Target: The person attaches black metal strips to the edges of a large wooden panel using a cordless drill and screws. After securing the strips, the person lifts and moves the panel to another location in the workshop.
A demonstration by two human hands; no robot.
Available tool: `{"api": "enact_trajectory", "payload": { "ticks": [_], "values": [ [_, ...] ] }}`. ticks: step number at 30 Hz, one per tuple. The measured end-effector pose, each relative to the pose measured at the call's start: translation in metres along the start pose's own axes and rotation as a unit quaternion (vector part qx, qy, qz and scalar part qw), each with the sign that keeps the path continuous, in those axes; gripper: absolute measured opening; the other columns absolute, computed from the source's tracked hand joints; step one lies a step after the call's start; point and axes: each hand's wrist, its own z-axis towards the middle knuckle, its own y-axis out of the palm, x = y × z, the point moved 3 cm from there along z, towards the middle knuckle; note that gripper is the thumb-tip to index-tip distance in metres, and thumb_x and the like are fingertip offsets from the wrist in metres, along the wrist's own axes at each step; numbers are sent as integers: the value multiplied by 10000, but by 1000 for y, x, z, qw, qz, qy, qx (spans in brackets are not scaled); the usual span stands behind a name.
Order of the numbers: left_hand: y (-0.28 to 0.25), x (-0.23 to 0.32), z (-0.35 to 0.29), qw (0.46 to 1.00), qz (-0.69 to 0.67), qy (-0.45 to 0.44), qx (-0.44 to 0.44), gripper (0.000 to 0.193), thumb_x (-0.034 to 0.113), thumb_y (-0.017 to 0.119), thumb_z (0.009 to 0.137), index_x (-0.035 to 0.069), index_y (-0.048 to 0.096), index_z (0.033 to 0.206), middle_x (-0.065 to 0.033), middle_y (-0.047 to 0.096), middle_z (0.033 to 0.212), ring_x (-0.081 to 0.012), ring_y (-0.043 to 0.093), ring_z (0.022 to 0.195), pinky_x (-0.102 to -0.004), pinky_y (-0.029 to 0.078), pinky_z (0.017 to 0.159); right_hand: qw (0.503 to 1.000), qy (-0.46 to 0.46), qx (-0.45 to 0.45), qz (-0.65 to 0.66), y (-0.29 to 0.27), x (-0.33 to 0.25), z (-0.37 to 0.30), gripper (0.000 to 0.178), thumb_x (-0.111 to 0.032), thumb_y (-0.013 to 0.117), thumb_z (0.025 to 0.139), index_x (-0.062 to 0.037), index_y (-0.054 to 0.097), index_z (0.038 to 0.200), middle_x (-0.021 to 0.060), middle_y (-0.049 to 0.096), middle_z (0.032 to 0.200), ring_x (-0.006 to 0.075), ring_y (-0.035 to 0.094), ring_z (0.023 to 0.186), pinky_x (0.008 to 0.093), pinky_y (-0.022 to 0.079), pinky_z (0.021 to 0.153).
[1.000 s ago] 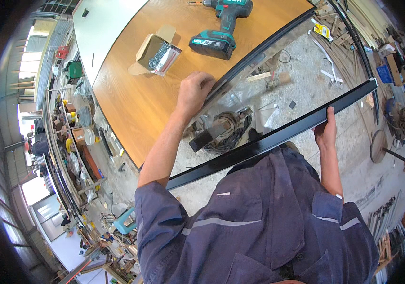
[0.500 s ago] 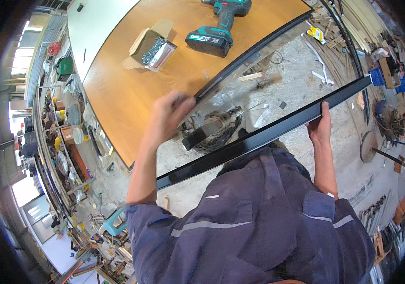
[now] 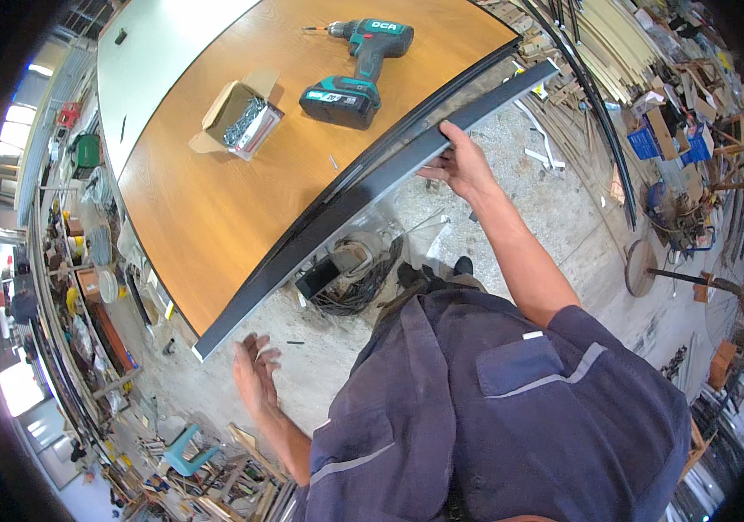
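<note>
A long dark metal profile (image 3: 372,197) with pale end caps lies along the near edge of the wood-topped table (image 3: 182,196). My right hand (image 3: 461,163) grips it toward its far right end, thumb on top and fingers beneath. Below the near left end, my left hand (image 3: 256,370) hovers apart from the profile, fingers spread and holding nothing. On the tabletop rest a teal and black cordless drill (image 3: 363,74) and an opened cardboard box (image 3: 237,117) of screws. A single loose screw (image 3: 333,162) lies near the edge.
Under the table edge, a coil of black cable (image 3: 350,287) sits on the concrete floor (image 3: 528,222). A teal stool (image 3: 187,451) stands at lower left. Long strips and boards (image 3: 602,52) lie at upper right. A round disc on a rod (image 3: 641,268) is at right.
The profile has moved up and left, from in front of my body to the table edge. My right hand went with it. My left hand came down off the table edge, fingers spread.
</note>
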Motion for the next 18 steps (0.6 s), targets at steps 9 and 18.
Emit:
{"api": "enact_trajectory", "payload": {
  "ticks": [9,18],
  "values": [
    [34,-35,73,941,-324,92,43,517,351,663,959,-24,533,1289,-161,625,1238,-258,649,1066,-343,586,915,998,20,-33,-50,19,18,40,440,-340,552,968,36,575,1195,175,689,1031,326,719,820,473,630,703],
    [30,-47,85,946,-309,93,35,511,324,600,1000,-50,491,1330,-201,596,1298,-301,613,1173,-412,517,1045,996,10,-64,-57,10,15,50,474,-366,543,1005,32,537,1262,189,679,1078,326,710,890,479,621,762]
  ]
}}
